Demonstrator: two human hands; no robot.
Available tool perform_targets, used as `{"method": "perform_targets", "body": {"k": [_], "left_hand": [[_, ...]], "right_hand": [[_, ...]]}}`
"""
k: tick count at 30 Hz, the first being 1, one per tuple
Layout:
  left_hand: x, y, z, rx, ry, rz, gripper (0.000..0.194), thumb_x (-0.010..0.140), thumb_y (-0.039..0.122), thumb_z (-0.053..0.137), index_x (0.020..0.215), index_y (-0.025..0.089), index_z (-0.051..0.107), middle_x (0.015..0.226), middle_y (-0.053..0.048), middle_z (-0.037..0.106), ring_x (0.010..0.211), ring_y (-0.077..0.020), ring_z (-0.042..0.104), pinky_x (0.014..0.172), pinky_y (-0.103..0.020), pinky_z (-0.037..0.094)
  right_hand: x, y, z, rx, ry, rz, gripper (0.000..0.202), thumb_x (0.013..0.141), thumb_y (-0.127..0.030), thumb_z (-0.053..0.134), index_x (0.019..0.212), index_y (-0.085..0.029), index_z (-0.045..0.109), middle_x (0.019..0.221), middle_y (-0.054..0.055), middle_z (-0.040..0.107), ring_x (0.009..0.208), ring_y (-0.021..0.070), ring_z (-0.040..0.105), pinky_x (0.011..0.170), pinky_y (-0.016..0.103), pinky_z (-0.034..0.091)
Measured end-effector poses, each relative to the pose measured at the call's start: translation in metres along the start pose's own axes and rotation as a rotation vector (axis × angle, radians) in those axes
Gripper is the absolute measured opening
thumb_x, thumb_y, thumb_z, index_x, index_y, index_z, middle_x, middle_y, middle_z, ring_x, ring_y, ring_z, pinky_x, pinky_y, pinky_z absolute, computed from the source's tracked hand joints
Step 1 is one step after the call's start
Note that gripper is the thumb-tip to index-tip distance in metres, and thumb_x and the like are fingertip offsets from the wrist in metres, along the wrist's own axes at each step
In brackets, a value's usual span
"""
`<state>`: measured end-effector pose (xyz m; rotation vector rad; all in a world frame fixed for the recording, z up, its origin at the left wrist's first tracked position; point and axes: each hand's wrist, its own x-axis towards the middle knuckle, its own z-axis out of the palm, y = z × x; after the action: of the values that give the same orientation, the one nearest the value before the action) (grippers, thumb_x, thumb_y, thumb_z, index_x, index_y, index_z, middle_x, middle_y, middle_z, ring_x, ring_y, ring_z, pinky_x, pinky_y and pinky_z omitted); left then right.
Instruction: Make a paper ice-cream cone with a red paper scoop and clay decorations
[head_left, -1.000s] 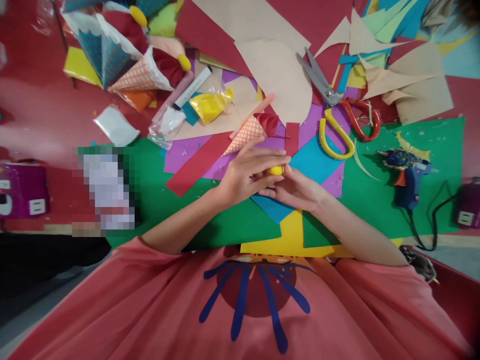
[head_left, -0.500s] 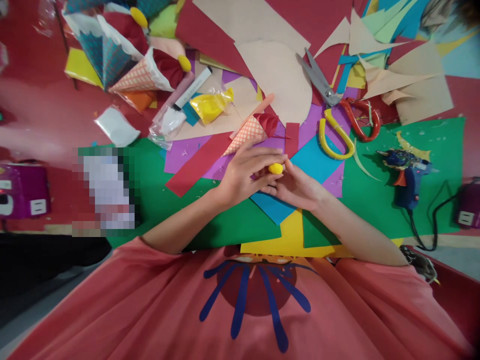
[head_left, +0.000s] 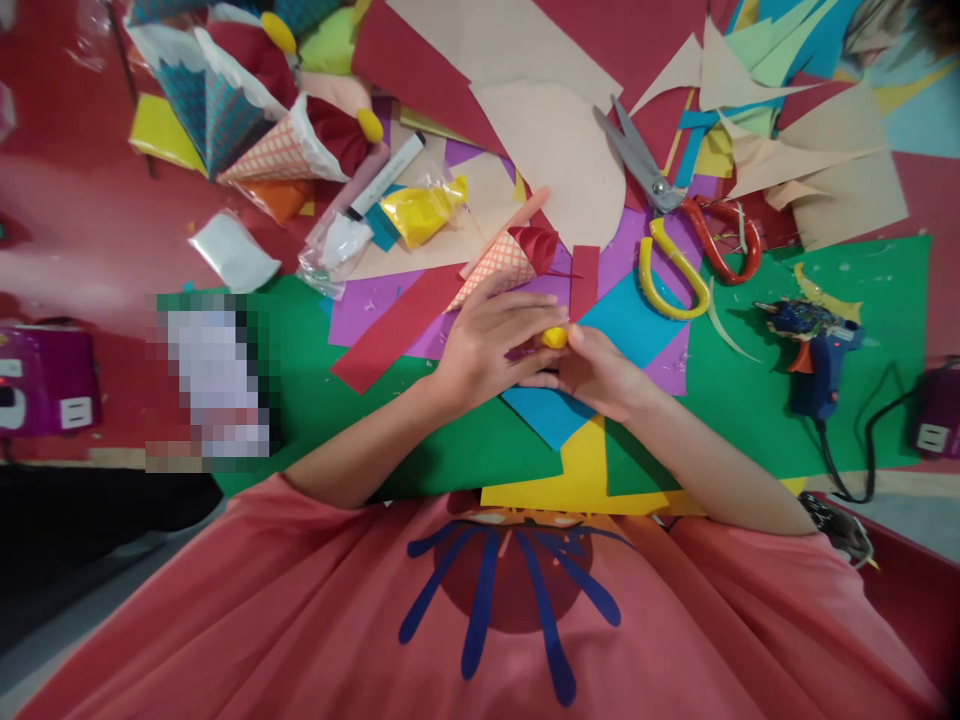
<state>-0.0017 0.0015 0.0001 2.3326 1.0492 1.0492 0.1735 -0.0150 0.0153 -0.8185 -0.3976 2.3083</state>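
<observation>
Between the fingertips of my two hands sits a small yellow lump of clay (head_left: 554,337), smooth and oval. My left hand (head_left: 484,345) reaches in from the left, its fingers closed against the lump. From the right, my right hand (head_left: 600,370) pinches it with the thumb; its other fingers are partly hidden behind the left ones. Just beyond my left hand lies a small paper cone (head_left: 495,268) with an orange lattice pattern and red folded paper at its wide end. An opened packet of yellow clay (head_left: 424,210) rests farther up.
Large scissors (head_left: 660,190) lie with blades partly spread at the upper right. A blue glue gun (head_left: 821,360) with a cord is on the green sheet (head_left: 885,300). Finished cones (head_left: 277,150), a marker (head_left: 386,178) and a pixelated flat object (head_left: 217,380) are at the left.
My fingers have shifted slightly around the yellow clay, the right thumb now pressing its right end. The lump looks a little turned. Everything on the table stays put.
</observation>
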Motion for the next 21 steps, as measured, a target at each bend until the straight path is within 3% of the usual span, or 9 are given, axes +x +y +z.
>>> {"method": "perform_targets", "body": {"k": [5,10,16,21], "left_hand": [[0.0001,-0.0008,0.0016,-0.014,0.027,0.031,0.03,0.092,0.048,0.058,0.115,0.031,0.065,0.108,0.002,0.077,0.1,-0.0219,0.071,0.114,-0.056,0.042],[0.002,0.0015,-0.0006,-0.107,0.081,0.098,0.03,0.092,0.04,0.062,0.12,0.029,0.064,0.106,0.001,0.077,0.098,-0.0199,0.072,0.112,-0.051,0.044],[-0.0008,-0.0001,-0.0013,-0.108,-0.029,-0.058,0.028,0.092,0.051,0.058,0.109,0.032,0.068,0.102,0.004,0.077,0.097,-0.0207,0.072,0.119,-0.055,0.035],[-0.0004,0.0004,-0.0002,-0.085,-0.023,-0.048,0.039,0.089,0.057,0.059,0.116,0.03,0.067,0.107,0.0,0.077,0.103,-0.0222,0.07,0.107,-0.048,0.048]], "right_hand": [[-0.0016,-0.0011,0.0014,-0.025,0.001,-0.025,0.028,0.067,-0.043,0.086,0.08,-0.021,0.074,0.078,-0.005,0.074,0.074,0.0089,0.071,0.081,0.026,0.062],[-0.0005,-0.0011,0.0005,-0.016,-0.032,-0.023,0.028,0.069,-0.043,0.085,0.081,-0.021,0.074,0.079,-0.004,0.074,0.076,0.0095,0.071,0.084,0.027,0.062],[-0.0004,0.0008,-0.0015,0.03,-0.04,-0.022,0.028,0.07,-0.042,0.085,0.085,-0.021,0.074,0.08,-0.004,0.074,0.077,0.0092,0.071,0.084,0.026,0.061],[-0.0005,0.0005,-0.0021,0.013,-0.07,-0.037,0.025,0.072,-0.04,0.084,0.084,-0.02,0.076,0.08,-0.003,0.074,0.076,0.0074,0.07,0.082,0.02,0.059]]}}
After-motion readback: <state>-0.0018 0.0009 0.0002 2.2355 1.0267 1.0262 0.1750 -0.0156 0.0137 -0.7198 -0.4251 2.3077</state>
